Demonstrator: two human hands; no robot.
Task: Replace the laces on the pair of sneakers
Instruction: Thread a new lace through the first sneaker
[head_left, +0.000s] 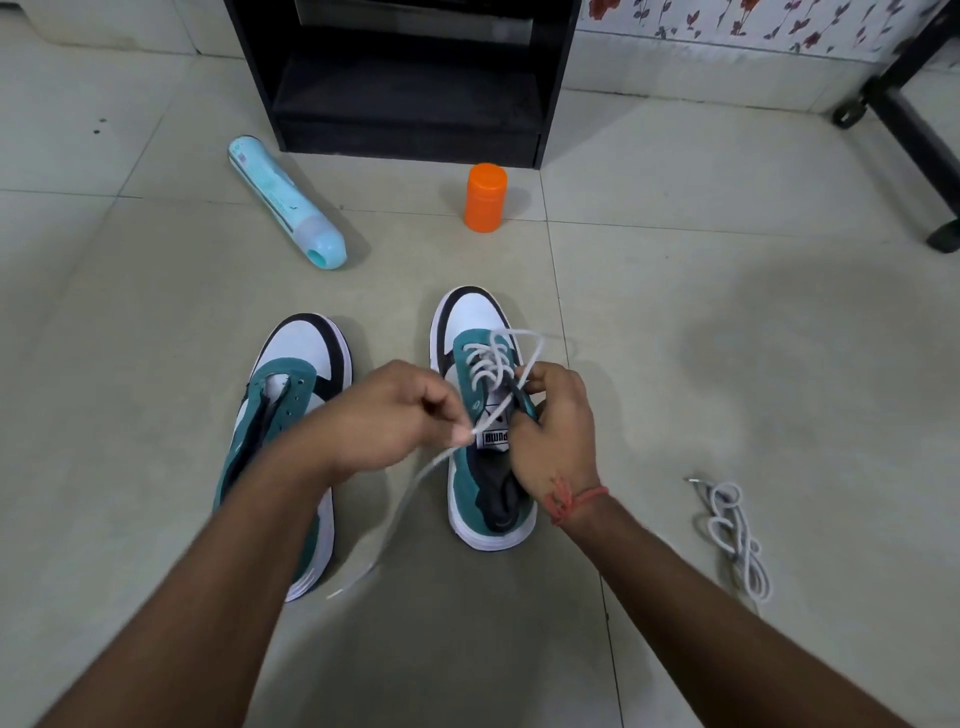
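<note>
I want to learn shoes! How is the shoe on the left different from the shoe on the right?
The left shoe has bare holes and no lace; the right shoe has a white lace crisscrossed over its front. Nobody holds the left shoe; the right hand steadies the right shoe while the left hand pinches its lace. Both are green, white and black.

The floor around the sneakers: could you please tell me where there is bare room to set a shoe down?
Bare tile lies left of the unlaced sneaker, and between the laced sneaker and the loose lace. It is crowded where the left hand and right hand work, and by the blue bottle and orange container.
</note>
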